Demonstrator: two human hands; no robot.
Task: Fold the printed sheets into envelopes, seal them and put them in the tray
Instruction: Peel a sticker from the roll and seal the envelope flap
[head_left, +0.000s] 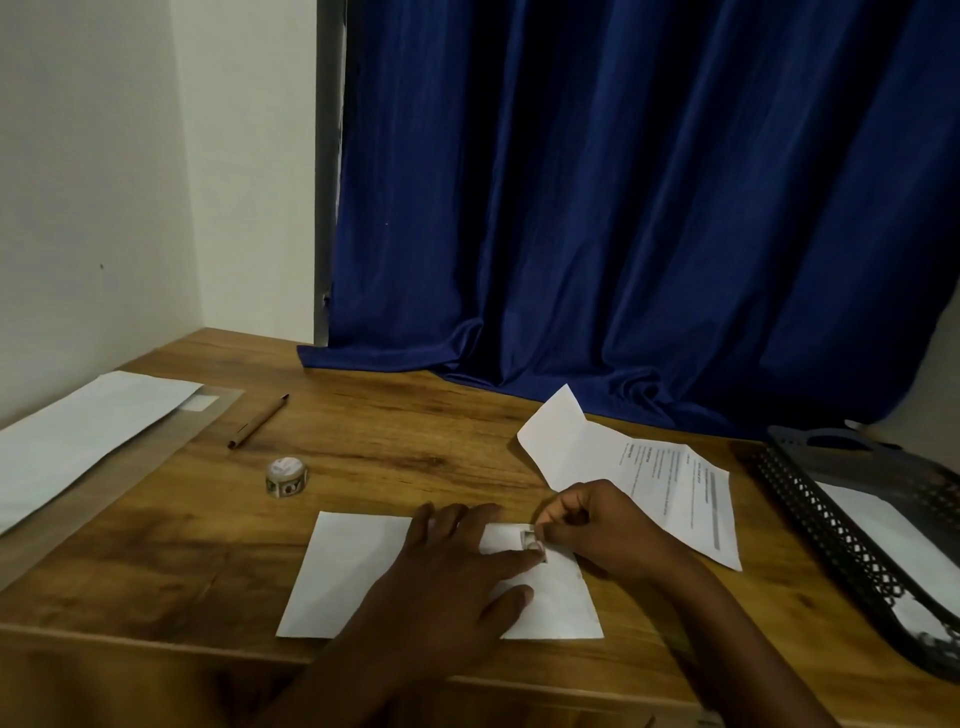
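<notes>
On the envelope (358, 577), left hand (457, 561) presses flat; right hand (592, 525) pinches sticker (531, 539).

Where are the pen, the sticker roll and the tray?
pen (258, 421), head view, middle of its brown barrel.
sticker roll (286, 476), head view, its patterned side.
tray (810, 501), head view, its left mesh wall.

We see the envelope (363, 571) nearest, tape roll (286, 477) and pen (258, 421) behind-left, sheet (670, 483) right, tray (810, 499) far right.
</notes>
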